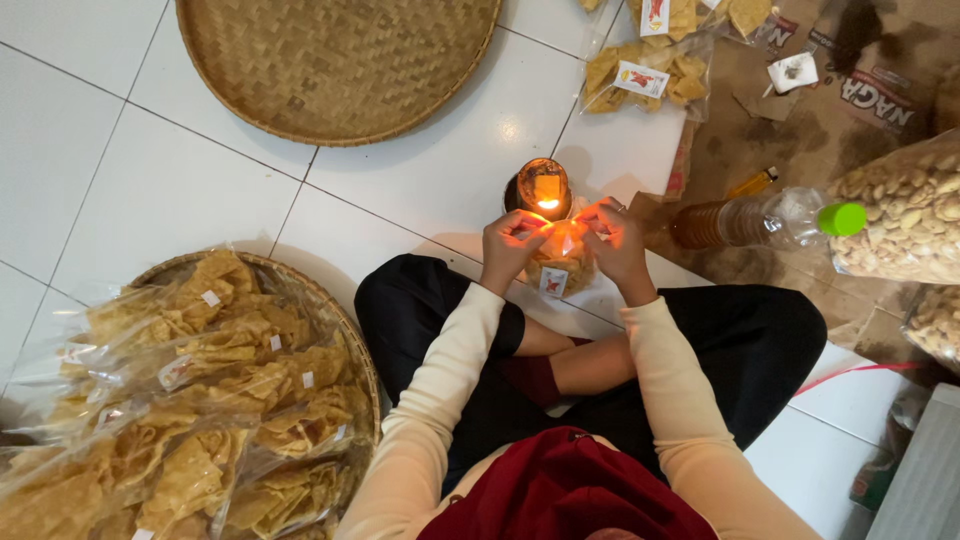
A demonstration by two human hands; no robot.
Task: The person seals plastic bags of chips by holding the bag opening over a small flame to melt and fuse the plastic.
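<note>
My left hand (510, 245) and my right hand (615, 240) pinch the top edge of a small clear bag of yellow chips (560, 262), one hand at each side. The bag hangs between them, lit orange. Its top is held close to a small flame in a round lamp (543, 188) that stands on the white tiled floor just beyond my hands. I sit cross-legged, with my knees below the bag.
A woven tray (335, 330) at the near left holds several sealed bags of chips. An empty round woven tray (340, 60) lies at the far left. To the right are a plastic bottle with a green cap (770, 220), large bags of crackers (900, 215) and more filled bags (650, 75).
</note>
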